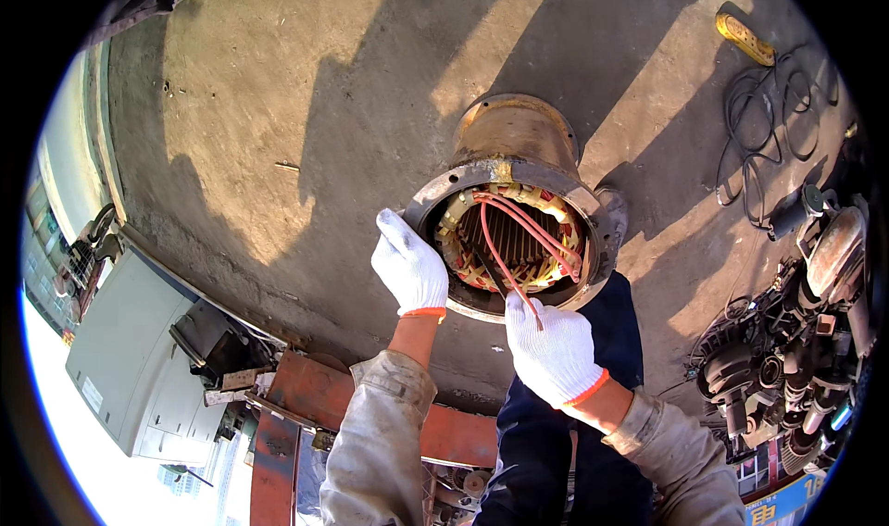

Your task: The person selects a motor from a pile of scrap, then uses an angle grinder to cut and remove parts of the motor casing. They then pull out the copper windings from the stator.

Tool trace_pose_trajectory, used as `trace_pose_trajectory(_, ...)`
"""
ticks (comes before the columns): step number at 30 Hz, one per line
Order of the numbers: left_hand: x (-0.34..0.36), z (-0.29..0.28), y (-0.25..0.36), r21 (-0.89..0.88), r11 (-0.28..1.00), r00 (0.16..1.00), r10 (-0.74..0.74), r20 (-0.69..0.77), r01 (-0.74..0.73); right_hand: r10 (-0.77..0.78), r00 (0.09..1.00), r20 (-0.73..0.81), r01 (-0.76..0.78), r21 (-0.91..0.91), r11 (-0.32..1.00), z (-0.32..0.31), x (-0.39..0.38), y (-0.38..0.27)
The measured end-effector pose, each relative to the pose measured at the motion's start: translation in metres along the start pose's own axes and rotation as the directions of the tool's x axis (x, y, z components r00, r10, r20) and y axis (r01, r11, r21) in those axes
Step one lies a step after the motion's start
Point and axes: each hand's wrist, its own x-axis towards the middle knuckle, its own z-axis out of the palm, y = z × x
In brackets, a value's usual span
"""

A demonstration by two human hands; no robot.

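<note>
A rusty motor housing [519, 137] stands on the ground in front of me, its round flanged opening turned up toward me. Inside the rim sits a ring of copper windings [454, 225] bound with pale and yellow tape. Several red lead wires [528, 216] loop out of the windings. My right hand [556, 355], in a white knit glove, is closed on a thin dark rod [493, 271] that reaches into the opening; one red wire's end lies over its fingers. My left hand [410, 267], gloved too, is closed beside the flange's left edge; what it holds, if anything, is hidden.
A shoe [611, 213] shows beside the housing on the right. Black cable [750, 123] lies coiled at the far right near a yellow object [744, 38]. Piled metal parts [769, 378] fill the right side. Rust-red steel [310, 392] and a pale cabinet [130, 341] stand at the left.
</note>
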Motion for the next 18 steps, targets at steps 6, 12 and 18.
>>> trace_pose_trajectory(6, 0.002, 0.002, 0.007, -0.086, 0.996, 1.000, -0.021, 0.023, 0.023, 0.038, 0.999, 0.018, -0.039, 0.038, 0.999, 0.000, 0.018, 0.006)
trace_pose_trajectory(12, 0.005, 0.001, 0.010, -0.047, 0.999, 0.998, 0.016, 0.056, -0.013, -0.018, 0.997, -0.076, 0.021, 0.033, 0.999, 0.000, 0.029, 0.014)
trace_pose_trajectory(18, 0.000, -0.003, 0.014, -0.045, 0.999, 0.998, 0.018, 0.064, -0.015, -0.019, 1.000, -0.005, 0.019, 0.019, 1.000, -0.008, 0.029, 0.013)
